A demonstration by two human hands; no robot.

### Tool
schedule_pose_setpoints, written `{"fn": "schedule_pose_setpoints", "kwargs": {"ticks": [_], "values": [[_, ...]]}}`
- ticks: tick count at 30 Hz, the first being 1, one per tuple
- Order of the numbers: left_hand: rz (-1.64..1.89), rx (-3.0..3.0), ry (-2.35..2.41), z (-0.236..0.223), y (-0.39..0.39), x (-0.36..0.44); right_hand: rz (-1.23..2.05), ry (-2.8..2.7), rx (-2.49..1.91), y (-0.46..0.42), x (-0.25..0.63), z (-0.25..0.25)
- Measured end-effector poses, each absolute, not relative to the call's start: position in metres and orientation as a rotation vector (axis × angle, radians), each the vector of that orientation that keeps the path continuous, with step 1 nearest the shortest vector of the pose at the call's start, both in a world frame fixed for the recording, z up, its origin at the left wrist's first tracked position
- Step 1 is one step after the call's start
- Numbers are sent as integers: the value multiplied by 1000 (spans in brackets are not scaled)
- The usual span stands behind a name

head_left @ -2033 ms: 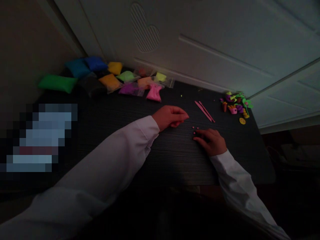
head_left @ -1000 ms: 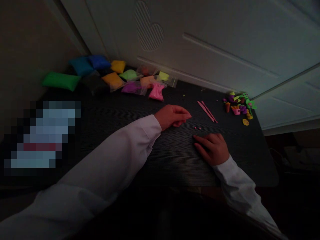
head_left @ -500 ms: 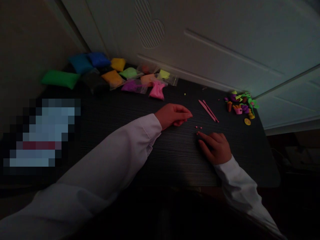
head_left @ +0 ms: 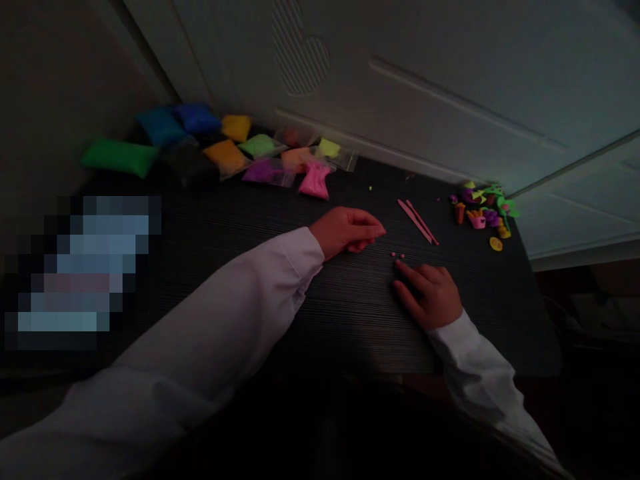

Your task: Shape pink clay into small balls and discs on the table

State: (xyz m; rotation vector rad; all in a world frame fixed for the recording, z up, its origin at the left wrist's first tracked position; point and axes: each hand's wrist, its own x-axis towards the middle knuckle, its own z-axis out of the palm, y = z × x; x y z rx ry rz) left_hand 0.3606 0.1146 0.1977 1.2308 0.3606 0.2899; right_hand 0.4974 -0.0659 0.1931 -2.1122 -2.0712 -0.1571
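My left hand [head_left: 349, 231] hovers over or rests on the dark table, thumb and fingertips pinched together; whatever they hold, if anything, is hidden. My right hand [head_left: 431, 293] lies lower right with index finger stretched out and thumb apart. The index fingertip presses the tabletop just below two tiny pink clay balls [head_left: 403, 256]. Beyond them lie two slim pink modelling tools [head_left: 417, 222], side by side. A pink bag of clay [head_left: 315, 181] sits past my left hand.
Several clay packets line the back left, among them a green packet [head_left: 120, 157] and an orange packet [head_left: 225, 156]. Small clay figures, including a pink cup of fries [head_left: 477, 219], cluster at the back right. A blurred-out screen-like shape [head_left: 95, 250] is at left. A white panel [head_left: 425, 100] rises behind the table [head_left: 330, 320].
My right index fingertip now covers the spot where a third tiny pink ball showed, and the thumb has shifted slightly left. My left hand keeps its pinch in place.
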Motion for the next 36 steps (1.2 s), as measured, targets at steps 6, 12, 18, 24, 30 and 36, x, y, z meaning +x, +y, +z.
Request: {"fn": "schedule_pose_setpoints", "kwargs": {"ticks": [6,12,18,24,30,36], "values": [[291,1234,357,197,116,361,-144,-2134,-2042,-66,496,195],[294,1224,359,198,115,360,-194,-2044,-2082,-66,498,192],[293,1199,375,200,115,359,-131,-1982,-2025,-67,501,191],[263,1180,459,205,115,360,-75,-1885,-2027,-67,503,195],[279,1183,481,206,114,360,-70,-1906,-1936,-70,510,198],[290,1178,466,205,114,360,-54,-2022,-1948,-67,509,201]]}}
